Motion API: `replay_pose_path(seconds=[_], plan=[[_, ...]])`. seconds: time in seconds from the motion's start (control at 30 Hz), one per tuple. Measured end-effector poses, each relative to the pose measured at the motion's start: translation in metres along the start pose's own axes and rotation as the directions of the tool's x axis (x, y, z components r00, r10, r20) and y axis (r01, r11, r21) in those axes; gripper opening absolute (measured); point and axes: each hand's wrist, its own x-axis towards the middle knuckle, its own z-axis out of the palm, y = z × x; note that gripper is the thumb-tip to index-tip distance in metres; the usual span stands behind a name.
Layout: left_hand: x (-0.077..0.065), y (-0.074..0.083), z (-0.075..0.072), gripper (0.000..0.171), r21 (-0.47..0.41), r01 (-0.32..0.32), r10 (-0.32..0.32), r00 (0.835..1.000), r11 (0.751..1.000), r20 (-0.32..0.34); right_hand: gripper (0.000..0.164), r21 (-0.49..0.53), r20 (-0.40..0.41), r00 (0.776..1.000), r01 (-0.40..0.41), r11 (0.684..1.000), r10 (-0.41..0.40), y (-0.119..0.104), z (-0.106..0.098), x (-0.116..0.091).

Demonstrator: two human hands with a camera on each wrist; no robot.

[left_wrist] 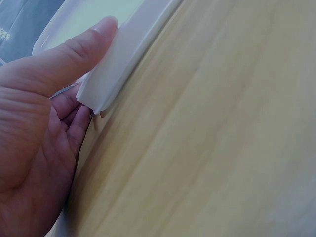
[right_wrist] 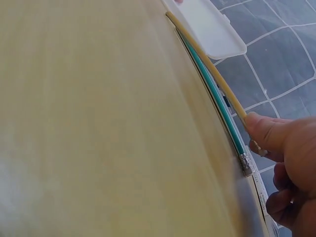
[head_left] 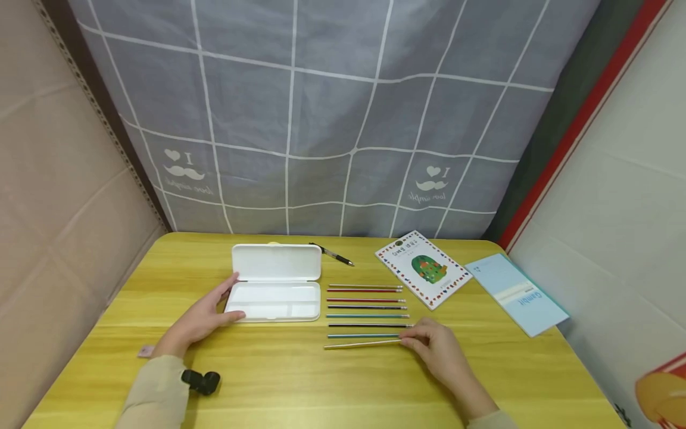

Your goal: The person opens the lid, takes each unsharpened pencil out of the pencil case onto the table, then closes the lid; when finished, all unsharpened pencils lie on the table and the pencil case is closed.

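Note:
A white pencil case (head_left: 277,301) lies with its lid (head_left: 276,262) folded back, and its compartments hold nothing visible. My left hand (head_left: 202,319) grips its left end, thumb over the front rim, other fingers at the side. In the left wrist view the thumb (left_wrist: 81,57) lies on the case's edge. My right hand (head_left: 435,350) pinches a yellow pencil (head_left: 361,344) near its right end. Above the table in the right wrist view, that pencil slants beside a teal pencil (right_wrist: 212,91). Several more pencils (head_left: 367,308) lie in parallel rows right of the case.
Behind the case lies a black pen (head_left: 337,257). A white booklet (head_left: 423,268) with a green picture and a light blue notebook (head_left: 517,293) are at the right. A small pale piece (head_left: 145,351) sits by the left forearm. A grey curtain (head_left: 321,119) hangs behind the table.

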Motion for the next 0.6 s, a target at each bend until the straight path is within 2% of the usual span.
replay_pose_path(seconds=[0.3, 0.6], plan=[[0.0013, -0.0008, 0.0004, 0.099, 0.002, -0.001, 0.001, 1.000, 1.000, 0.002, 0.016, -0.123, 0.021, 0.989, 0.146, 0.982, -0.145, 0.0047, -0.0002, -0.0010], [0.0011, -0.0019, 0.0002, 0.099, -0.007, 0.000, 0.000, 1.000, 1.000, 0.004, 0.018, -0.175, 0.034, 0.988, 0.152, 0.973, -0.148, 0.0036, 0.0006, -0.0016]])
